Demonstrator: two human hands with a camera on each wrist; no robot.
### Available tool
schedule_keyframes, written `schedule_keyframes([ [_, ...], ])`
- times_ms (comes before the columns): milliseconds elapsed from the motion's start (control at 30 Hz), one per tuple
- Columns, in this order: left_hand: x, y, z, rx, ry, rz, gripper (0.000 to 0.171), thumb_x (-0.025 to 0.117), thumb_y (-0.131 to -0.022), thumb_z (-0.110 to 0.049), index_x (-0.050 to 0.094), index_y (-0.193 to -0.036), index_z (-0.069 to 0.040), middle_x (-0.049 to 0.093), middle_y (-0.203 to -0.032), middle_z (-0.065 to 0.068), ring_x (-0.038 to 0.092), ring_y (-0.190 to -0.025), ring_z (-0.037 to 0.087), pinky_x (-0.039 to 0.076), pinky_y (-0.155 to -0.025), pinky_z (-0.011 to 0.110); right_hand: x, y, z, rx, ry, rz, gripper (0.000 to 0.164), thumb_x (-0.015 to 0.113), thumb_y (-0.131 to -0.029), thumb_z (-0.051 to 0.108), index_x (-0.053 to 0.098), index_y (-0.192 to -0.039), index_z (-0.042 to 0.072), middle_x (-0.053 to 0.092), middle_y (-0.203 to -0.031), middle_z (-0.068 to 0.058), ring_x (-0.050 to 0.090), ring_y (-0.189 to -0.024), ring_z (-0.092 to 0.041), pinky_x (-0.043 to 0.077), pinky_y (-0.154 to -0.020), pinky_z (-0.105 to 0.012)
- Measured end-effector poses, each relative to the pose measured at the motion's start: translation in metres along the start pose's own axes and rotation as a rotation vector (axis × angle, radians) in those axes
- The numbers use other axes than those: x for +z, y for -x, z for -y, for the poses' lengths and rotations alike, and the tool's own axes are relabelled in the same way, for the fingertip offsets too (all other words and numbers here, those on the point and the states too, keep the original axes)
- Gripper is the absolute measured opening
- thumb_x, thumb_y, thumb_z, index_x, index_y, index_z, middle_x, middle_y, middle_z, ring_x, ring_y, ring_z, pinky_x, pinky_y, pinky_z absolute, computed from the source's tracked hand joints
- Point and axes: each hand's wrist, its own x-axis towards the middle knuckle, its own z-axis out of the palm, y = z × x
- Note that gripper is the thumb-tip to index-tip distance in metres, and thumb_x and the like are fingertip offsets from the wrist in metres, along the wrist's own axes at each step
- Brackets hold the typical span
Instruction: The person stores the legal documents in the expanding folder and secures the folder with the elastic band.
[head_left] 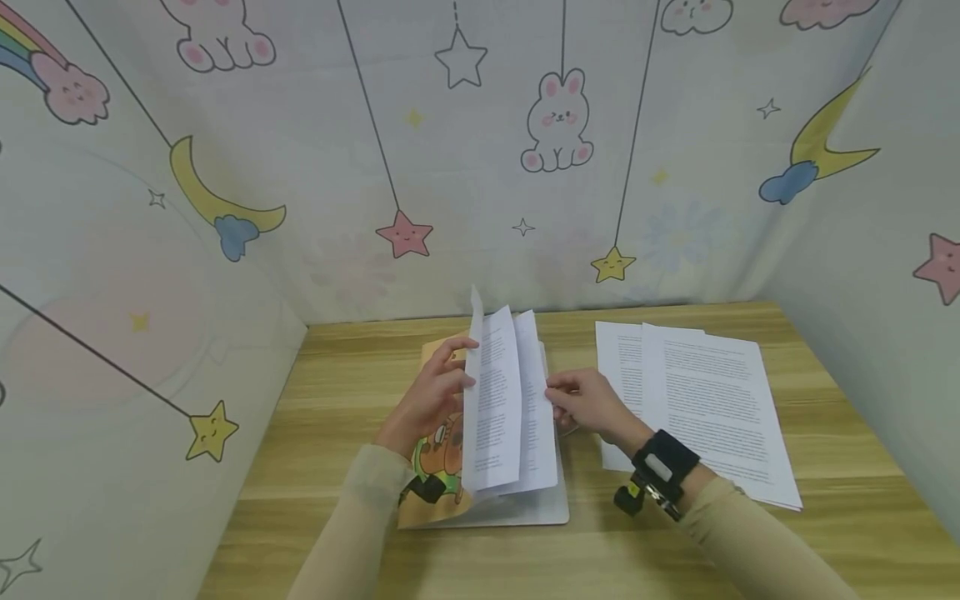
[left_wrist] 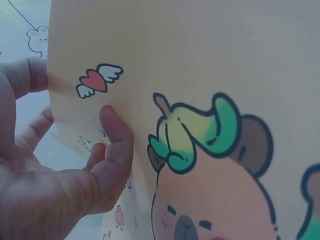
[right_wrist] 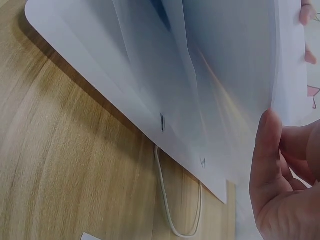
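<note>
A folder (head_left: 517, 512) with an orange cartoon cover (left_wrist: 210, 60) lies half opened on the table, its cover and front leaves raised toward the left. At the lifted free edge, my left hand (head_left: 433, 387) holds the cover, some fingertips reaching over the edge and others against its printed face. My right hand (head_left: 588, 402) pinches the outer edge of a clear sleeve (right_wrist: 235, 60) between thumb and fingers. Printed sheets (head_left: 498, 400) stand fanned among the leaves. The right wrist view shows the white inside of the back cover (right_wrist: 100, 75) below the sleeves.
Loose printed sheets (head_left: 712, 392) lie overlapping on the wooden table (head_left: 840, 433), right of the folder and partly under my right forearm. A thin white cord loop (right_wrist: 172, 227) sticks out from the folder's edge. Cartoon-printed fabric walls (head_left: 480, 167) enclose the table's back and sides.
</note>
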Motion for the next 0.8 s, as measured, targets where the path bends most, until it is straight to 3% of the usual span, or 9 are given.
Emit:
schedule_keyframes([
  [333, -0.0008, -0.0009, 0.0014, 0.002, 0.006, -0.001, 0.058, 0.048, -0.099, -0.001, 0.032, -0.154, -0.008, 0.044, -0.148, 0.030, 0.055, -0.119, 0.043, 0.056, -0.087, 0.047, 0.0045, -0.0020, 0.0039, -0.037, 0.110, -0.042, 0.025, 0.071, -0.098, 0.011, 0.076, -0.121, 0.000, 0.075, -0.097, -0.008, 0.067, -0.076, -0.020, 0.057, -0.066, -0.034],
  [533, 0.0008, 0.0000, -0.0001, 0.005, -0.007, 0.006, 0.058, 0.048, -0.099, -0.003, 0.033, -0.154, -0.009, 0.042, -0.150, 0.029, 0.054, -0.122, 0.044, 0.055, -0.090, 0.048, 0.0056, -0.0038, 0.0049, -0.107, 0.223, -0.073, 0.020, 0.074, -0.097, 0.017, 0.080, -0.112, 0.007, 0.076, -0.103, -0.004, 0.065, -0.091, -0.020, 0.055, -0.074, -0.029],
  [800, 0.0019, -0.0013, 0.0000, 0.006, -0.006, 0.015, 0.058, 0.047, -0.099, -0.001, 0.031, -0.155, -0.008, 0.042, -0.151, 0.030, 0.053, -0.123, 0.044, 0.054, -0.091, 0.050, 0.0074, -0.0071, 0.0084, -0.148, 0.287, -0.080, 0.017, 0.074, -0.097, 0.019, 0.082, -0.109, 0.009, 0.077, -0.101, -0.002, 0.066, -0.087, -0.017, 0.054, -0.075, -0.031],
])
